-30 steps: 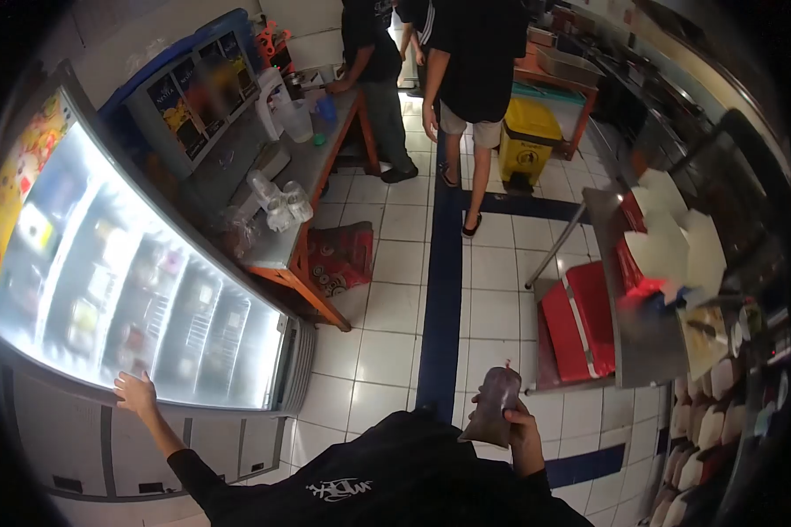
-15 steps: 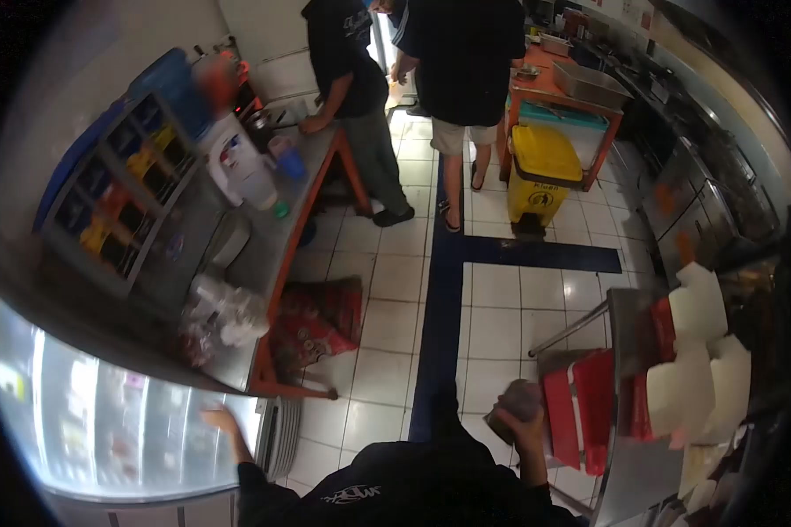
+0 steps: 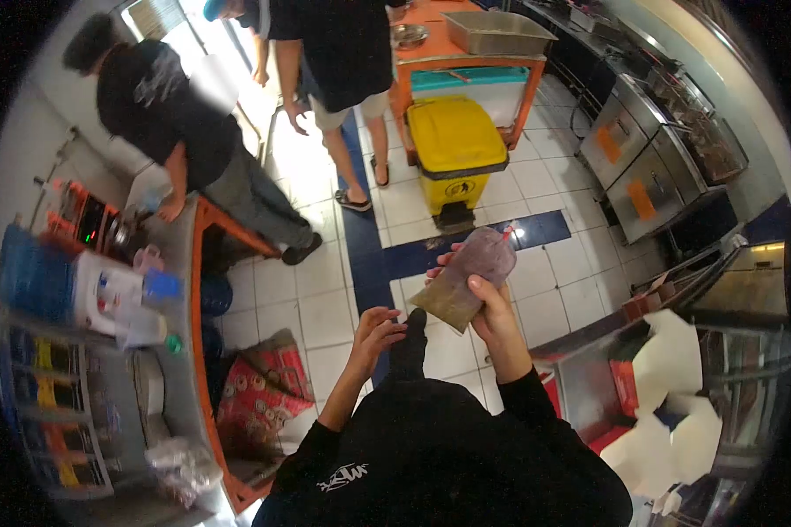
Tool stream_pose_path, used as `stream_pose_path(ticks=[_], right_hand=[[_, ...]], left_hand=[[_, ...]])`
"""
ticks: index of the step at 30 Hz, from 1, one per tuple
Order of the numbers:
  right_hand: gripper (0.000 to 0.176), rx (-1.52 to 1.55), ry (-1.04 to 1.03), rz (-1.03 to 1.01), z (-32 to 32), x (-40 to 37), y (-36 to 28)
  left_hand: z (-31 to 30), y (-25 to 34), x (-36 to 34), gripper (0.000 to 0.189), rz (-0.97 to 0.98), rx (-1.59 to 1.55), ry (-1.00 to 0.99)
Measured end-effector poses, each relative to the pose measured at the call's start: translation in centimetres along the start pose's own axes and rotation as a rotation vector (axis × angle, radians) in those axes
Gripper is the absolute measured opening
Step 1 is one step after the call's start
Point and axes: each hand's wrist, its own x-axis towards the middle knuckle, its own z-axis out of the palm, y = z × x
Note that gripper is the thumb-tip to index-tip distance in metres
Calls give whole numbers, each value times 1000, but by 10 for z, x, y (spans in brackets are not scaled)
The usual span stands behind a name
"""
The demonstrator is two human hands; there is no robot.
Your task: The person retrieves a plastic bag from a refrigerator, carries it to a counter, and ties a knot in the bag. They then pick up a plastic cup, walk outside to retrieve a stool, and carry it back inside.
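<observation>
My right hand (image 3: 490, 318) is wrapped round a tied clear plastic bag (image 3: 466, 279) with greenish and purplish contents, held in front of my body above the tiled floor. A red tie shows at the bag's upper right end. My left hand (image 3: 380, 337) is to the left of the bag, apart from it, with its fingers spread and slightly curled and nothing in them.
A yellow bin (image 3: 459, 149) stands ahead by an orange table (image 3: 431, 19). Two people in black shirts stand at the upper left. A counter (image 3: 180, 351) runs along the left, with a red sack (image 3: 268, 382) beneath. White cartons (image 3: 668, 360) are at the right.
The view has turned to the right. My right hand has raised the bag in front of me, and my left hand has come from the lit display case toward the middle.
</observation>
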Motion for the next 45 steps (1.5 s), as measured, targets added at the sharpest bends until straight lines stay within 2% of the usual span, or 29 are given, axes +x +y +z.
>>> stream_pose_path(ticks=[3,5,8,9,10,11,12,13,15,16,17,20,22,26,27,29,30,31,34,35,36,37,38,39,41,45], right_hand=[[59,97,-16,-20,-45,83,-30],[60,-8,73,-95,-80,133,-55],[67,-342,196,-210,-134,199,-120],[69,-504,249,-232,-157,209,-144],[71,-667,300,-256,-181,224,-165],[82,-787,292,-385,-195,237,-194],[87,-760,360,-421,-212,246,-220],[92,-734,421,-458,-235,254,-243],[99,-834,616,-655,-295,270,-287],[99,-696,659,-646,-320,281,-309],[86,-645,611,-562,-355,287,-329],[70,-698,510,-275,-467,335,-369],[58,-161,454,-290,-517,393,-391],[61,222,308,-111,-594,522,-462],[63,207,327,-13,-604,557,-484],[67,161,347,173,-625,630,-524],[67,56,271,130,-644,668,-544],[66,-45,192,87,-662,705,-562],[65,-364,-131,-129,-700,828,-620],[64,-485,-158,-183,-710,865,-649],[64,-605,-175,-234,-713,896,-682],[57,-544,-162,-241,-714,927,-711],[50,-476,-135,-247,-715,957,-739],[46,-601,-93,-268,-720,985,-772],[38,-853,-6,-338,-740,1041,-838],[23,-779,4,-453,-788,1150,-894]], left_hand=[[75,53,107,53,12,-173,-329],[133,72,189,58,33,-330,-499],[223,90,297,63,-74,-84,-349],[239,77,334,60,-201,-200,-380],[253,56,370,58,-41,-86,-521],[276,39,404,59,36,-6,-482],[300,27,437,60,120,65,-439],[326,28,467,62,161,133,-483],[372,12,532,68,122,6,-496],[403,17,567,69,220,107,-521],[432,33,593,71,311,207,-536],[503,40,694,78,493,376,-672],[541,46,760,76,549,488,-717],[623,99,879,87,824,776,-697],[636,99,911,95,769,663,-725],[670,106,966,93,883,730,-526],[689,108,995,92,945,763,-422],[707,96,1030,88,981,486,-338],[718,80,1132,78,787,321,87],[748,110,1176,60,805,2,-61],[767,128,1217,55,703,-273,14],[786,144,1253,51,587,-551,87],[810,169,1292,48,602,-708,87],[831,191,1329,47,607,-855,78],[865,215,1397,47,634,-858,112],[916,243,1523,48,672,-855,70]])
